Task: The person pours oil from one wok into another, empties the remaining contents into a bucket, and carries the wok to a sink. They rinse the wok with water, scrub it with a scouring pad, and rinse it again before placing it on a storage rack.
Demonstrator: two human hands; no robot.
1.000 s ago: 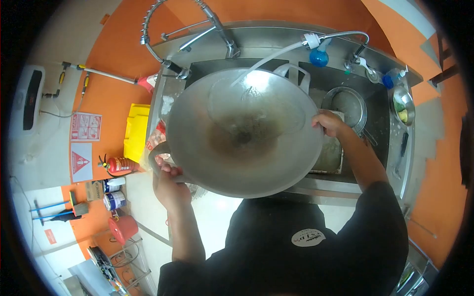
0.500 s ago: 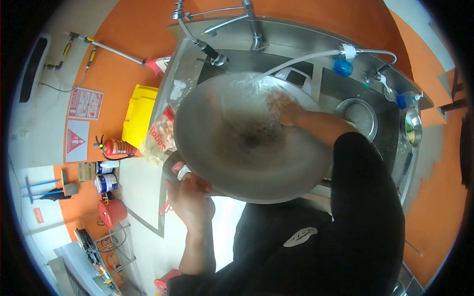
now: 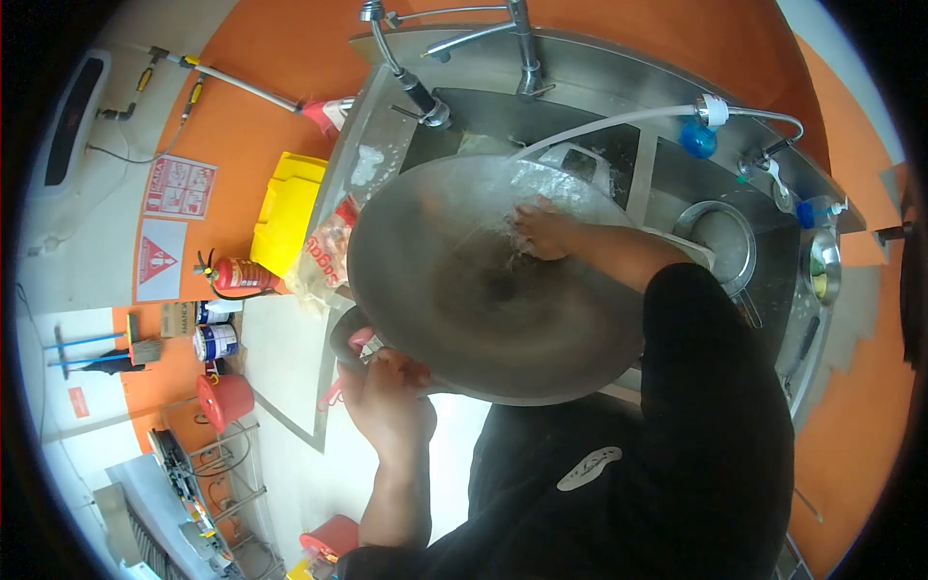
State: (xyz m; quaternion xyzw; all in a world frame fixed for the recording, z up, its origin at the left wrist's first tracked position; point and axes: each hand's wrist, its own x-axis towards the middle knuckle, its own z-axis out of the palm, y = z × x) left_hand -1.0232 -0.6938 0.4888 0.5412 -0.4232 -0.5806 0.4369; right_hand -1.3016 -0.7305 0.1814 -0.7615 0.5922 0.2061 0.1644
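A large grey wok [image 3: 454, 319] is tilted over the sink, its inside wet and darker in the middle. My left hand [image 3: 391, 401] is closed around the wok's handle [image 3: 344, 336] at the lower left. Inside the bowl, my right hand [image 3: 543, 232] lies against the upper wall with fingers stretched to the left; I see nothing held in it. Water splashes around those fingers from a pale hose [image 3: 609, 124] that reaches over the far rim. The base of the wok is hidden.
Behind stands a steel sink [image 3: 667, 184] with a tall faucet [image 3: 527, 58]. A strainer [image 3: 720, 242] sits in the right basin, near a small metal bowl [image 3: 822, 271]. To the left are a plastic bag [image 3: 329, 251], a yellow bin [image 3: 290, 213] and a fire extinguisher [image 3: 237, 275].
My right hand has shifted slightly left and down along the wok's inner wall. The whole view has moved a little; my left hand keeps its hold.
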